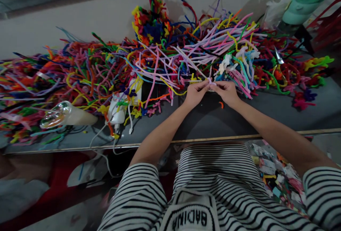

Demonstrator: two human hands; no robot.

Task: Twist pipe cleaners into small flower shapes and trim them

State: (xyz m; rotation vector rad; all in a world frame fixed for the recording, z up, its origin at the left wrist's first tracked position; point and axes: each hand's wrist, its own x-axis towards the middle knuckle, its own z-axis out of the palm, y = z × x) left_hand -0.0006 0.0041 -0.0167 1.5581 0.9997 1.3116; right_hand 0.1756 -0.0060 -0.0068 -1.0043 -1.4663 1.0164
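A pale lilac pipe cleaner point(211, 81) is pinched between my two hands, just above the near part of the dark table. My left hand point(197, 91) grips it from the left, thumb and fingers pressed together. From the right, my right hand point(226, 91) closes on the same pipe cleaner, which looks bent or looped between the fingertips. Right behind my hands lies a bundle of pink and lilac pipe cleaners point(213, 43). White and pastel twisted pieces point(234, 62) sit just beyond my right hand. A small orange scrap point(221, 105) rests on the table between my wrists.
A long heap of coloured pipe cleaners point(87, 60) runs along the wall. Scissors point(279, 62) lie at the right. A white power strip point(117, 108) with cables and a plastic cup point(80, 114) lie at the left. The table's front edge point(213, 138) is near my forearms.
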